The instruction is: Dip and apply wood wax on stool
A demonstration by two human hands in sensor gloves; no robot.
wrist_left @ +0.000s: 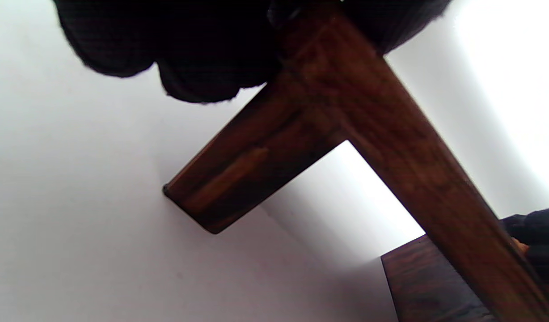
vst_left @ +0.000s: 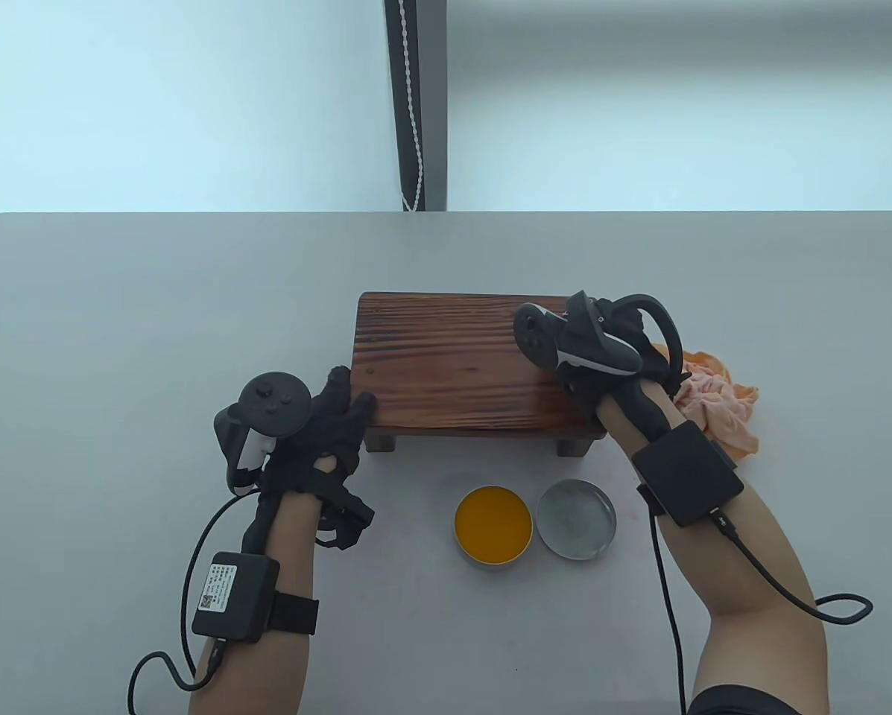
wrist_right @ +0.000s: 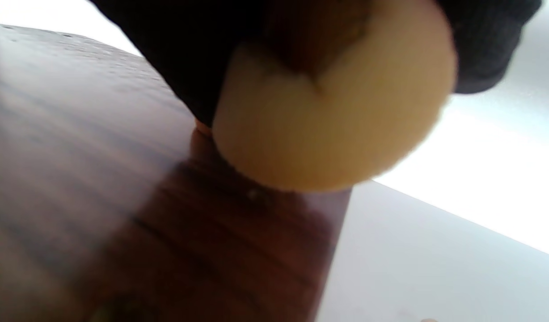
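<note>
A low dark wooden stool (vst_left: 446,365) stands in the middle of the table. My left hand (vst_left: 337,417) grips its near left corner; the left wrist view shows the stool's edge and leg (wrist_left: 238,174) under my gloved fingers (wrist_left: 189,49). My right hand (vst_left: 609,335) is over the stool's right end and holds a round pale yellow sponge pad (wrist_right: 332,120) that presses on the stool top (wrist_right: 100,179). An open tin of orange wax (vst_left: 492,523) sits in front of the stool.
The tin's metal lid (vst_left: 577,517) lies right of the wax tin. A crumpled peach cloth (vst_left: 721,406) lies right of the stool, beside my right forearm. Cables trail from both wrist boxes. A dark post with a white cord (vst_left: 413,104) stands behind the table.
</note>
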